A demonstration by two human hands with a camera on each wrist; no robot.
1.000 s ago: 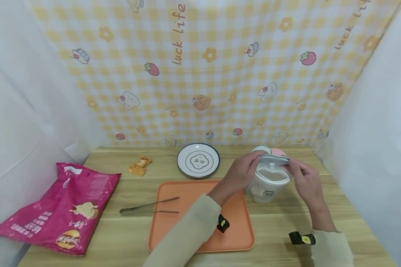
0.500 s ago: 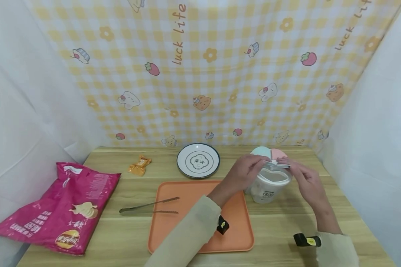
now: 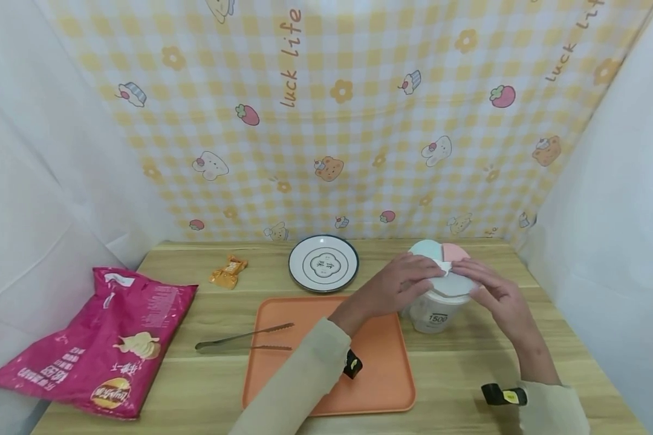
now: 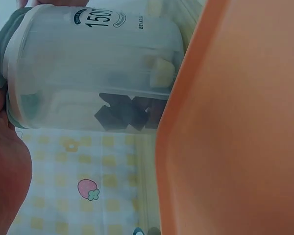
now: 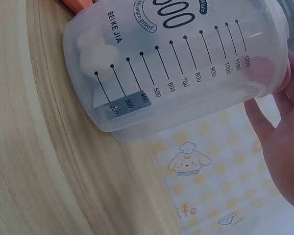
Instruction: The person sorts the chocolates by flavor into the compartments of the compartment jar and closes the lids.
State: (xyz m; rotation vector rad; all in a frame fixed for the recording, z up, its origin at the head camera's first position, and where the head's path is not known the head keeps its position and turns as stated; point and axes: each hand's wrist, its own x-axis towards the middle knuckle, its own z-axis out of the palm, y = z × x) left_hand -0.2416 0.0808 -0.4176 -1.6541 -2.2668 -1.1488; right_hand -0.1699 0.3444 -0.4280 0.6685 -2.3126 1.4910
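Note:
A translucent measuring container (image 3: 432, 315) marked 1500 stands on the wooden table just right of the orange tray (image 3: 305, 326). Its white lid (image 3: 453, 285) now sits flat on the rim. My left hand (image 3: 413, 279) holds the lid from the left, fingers laid over its top. My right hand (image 3: 484, 287) holds it from the right, thumb at the rim. The left wrist view shows the container (image 4: 88, 73) beside the tray edge (image 4: 235, 122), with a few dark and pale pieces inside. Graduation marks run up the container's wall (image 5: 186, 63) in the right wrist view.
Metal tongs (image 3: 239, 339) lie across the tray's left edge. A white plate (image 3: 323, 263) sits behind the tray, a small orange packet (image 3: 227, 270) to its left. A pink chip bag (image 3: 98, 344) lies far left. A green-and-pink round dish (image 3: 441, 249) stands behind the container.
The lid was held tilted above the container's mouth; both hands have lowered it and it now lies flat on the rim.

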